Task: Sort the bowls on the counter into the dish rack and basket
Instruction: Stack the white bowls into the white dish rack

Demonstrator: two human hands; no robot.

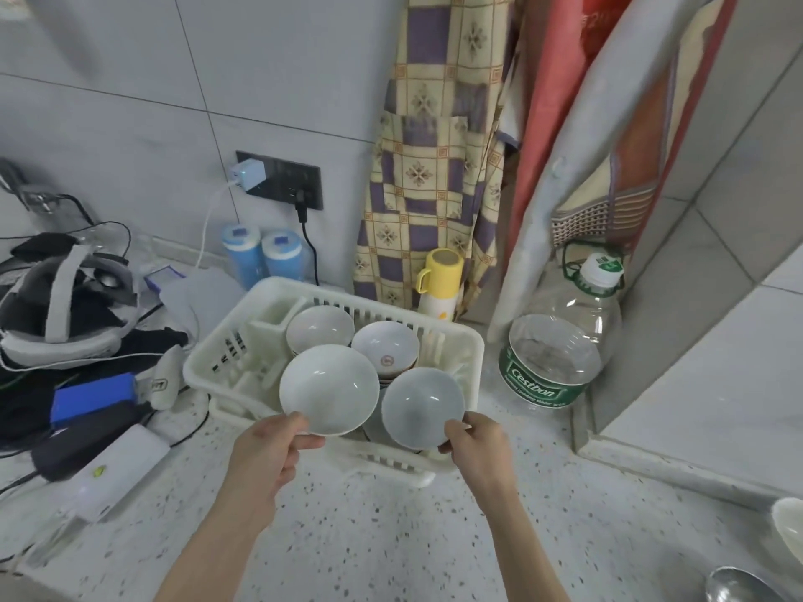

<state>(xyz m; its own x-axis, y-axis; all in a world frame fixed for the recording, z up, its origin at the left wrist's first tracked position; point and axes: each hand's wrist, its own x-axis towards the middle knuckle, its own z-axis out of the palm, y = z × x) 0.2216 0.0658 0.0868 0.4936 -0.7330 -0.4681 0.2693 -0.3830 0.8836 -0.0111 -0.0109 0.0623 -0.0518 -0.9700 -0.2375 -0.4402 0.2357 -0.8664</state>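
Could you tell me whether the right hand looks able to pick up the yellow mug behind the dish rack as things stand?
Probably not yet: the right hand is gripping a white bowl by its rim over the dish rack, and the yellow mug stands beyond the rack's far wall. The bowl would need setting down first.

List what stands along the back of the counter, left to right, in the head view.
Headset → two blue canisters → yellow flask → Cestbon water bottle.
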